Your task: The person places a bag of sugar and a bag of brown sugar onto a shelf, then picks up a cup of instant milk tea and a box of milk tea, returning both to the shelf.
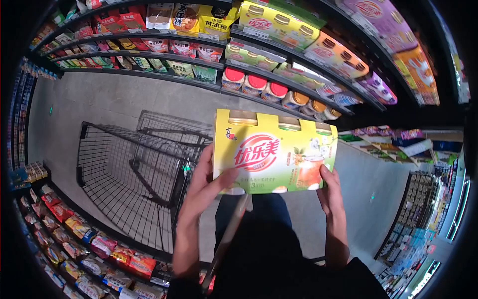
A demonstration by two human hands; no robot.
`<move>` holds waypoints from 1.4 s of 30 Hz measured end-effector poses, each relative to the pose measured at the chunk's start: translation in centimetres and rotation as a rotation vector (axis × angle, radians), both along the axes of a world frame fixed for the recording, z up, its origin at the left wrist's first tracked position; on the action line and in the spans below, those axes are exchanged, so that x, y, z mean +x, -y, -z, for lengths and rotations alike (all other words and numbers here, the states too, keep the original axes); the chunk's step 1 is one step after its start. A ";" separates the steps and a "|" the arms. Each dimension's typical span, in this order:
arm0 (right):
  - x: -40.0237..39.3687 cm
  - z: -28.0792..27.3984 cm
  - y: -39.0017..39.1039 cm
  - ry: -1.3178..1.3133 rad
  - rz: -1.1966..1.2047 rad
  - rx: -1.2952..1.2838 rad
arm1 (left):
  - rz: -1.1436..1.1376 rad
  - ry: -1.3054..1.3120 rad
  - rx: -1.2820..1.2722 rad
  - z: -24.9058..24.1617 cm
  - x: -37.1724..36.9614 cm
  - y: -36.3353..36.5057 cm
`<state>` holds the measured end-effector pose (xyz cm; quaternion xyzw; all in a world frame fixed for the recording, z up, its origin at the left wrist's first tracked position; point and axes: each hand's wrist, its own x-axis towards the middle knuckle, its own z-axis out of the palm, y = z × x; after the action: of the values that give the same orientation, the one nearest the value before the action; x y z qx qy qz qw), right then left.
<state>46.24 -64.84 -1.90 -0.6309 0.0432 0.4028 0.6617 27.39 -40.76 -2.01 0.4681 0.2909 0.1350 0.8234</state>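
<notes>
A yellow and green cardboard multipack of milk tea cups (pixel 269 157) is held up in front of my body, its red-lettered face turned toward me. My left hand (pixel 206 174) grips its left end, thumb across the front. At the right end, my right hand (pixel 328 187) holds the lower corner with the thumb on the printed cup picture. The fingers behind the pack are hidden. Cup rims show through the cutouts along its top edge.
A black wire shopping cart (pixel 129 174) stands on the grey floor (pixel 99 94) to my left. Ahead, a shelf carries similar yellow multipacks (pixel 279 25) and red-lidded jars (pixel 254 84). Snack bags (pixel 119 254) fill the lower-left shelf. More stocked shelves (pixel 418 209) stand at right.
</notes>
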 end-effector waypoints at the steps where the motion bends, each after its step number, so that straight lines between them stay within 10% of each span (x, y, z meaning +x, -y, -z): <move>1: 0.9 0.6 -1.0 0.005 -0.008 -0.006 | -0.008 0.005 -0.006 -0.1 0.9 -1.1; 14: 3.6 10.3 -6.8 0.059 0.004 0.131 | -0.021 -0.190 -0.072 6.7 4.7 -7.5; 24: 5.8 7.0 -5.8 0.133 -0.021 0.086 | 0.105 -0.315 0.033 8.1 5.4 -6.8; 42: 20.8 -18.8 -1.0 0.774 0.196 0.153 | 0.241 0.345 0.560 -18.3 25.6 -2.7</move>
<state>67.06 -63.87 16.88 -0.6776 -0.1795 0.0726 0.7095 52.98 -38.11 16.32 0.6772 0.0419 0.1883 0.7101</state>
